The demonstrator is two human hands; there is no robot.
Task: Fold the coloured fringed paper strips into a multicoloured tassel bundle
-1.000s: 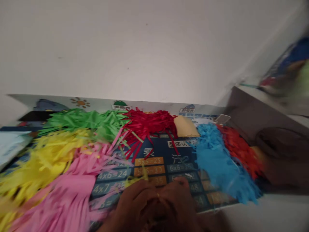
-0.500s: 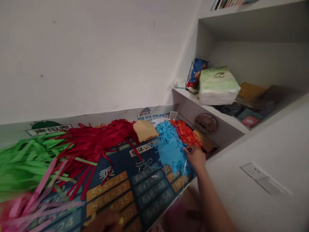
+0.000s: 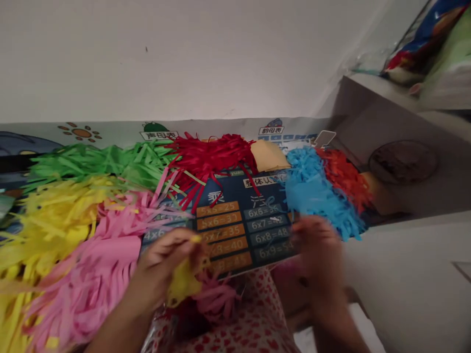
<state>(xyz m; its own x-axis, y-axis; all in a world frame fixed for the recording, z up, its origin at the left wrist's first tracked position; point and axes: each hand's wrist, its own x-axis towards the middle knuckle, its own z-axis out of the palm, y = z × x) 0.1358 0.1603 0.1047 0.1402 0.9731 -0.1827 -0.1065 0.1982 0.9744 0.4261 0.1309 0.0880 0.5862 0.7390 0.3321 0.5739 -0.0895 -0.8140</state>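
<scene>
My left hand (image 3: 172,257) pinches a piece of yellow cut paper (image 3: 184,279) over the near edge of the tabletop, above my lap. Close beneath it is a bunch of pink paper strips (image 3: 217,296). My right hand (image 3: 318,235) is blurred, its fingers drawn together at the near side of a blue fringed paper bundle (image 3: 312,191). Whatever is between those fingertips is too smeared to make out. Orange-red shredded paper (image 3: 346,179) lies against the blue bundle.
Green (image 3: 106,159), red (image 3: 217,152), yellow (image 3: 59,211) and pink fringed paper (image 3: 106,264) spread over the left and back of the table. A tan paper sheet (image 3: 270,156) lies beside the red. The table cover (image 3: 221,235) shows multiplication sums. Shelving (image 3: 390,113) stands at right.
My view has swung left and down. My right hand has drawn back from the blue bundle toward me. My left hand has come up into fuller view with the yellow paper.
</scene>
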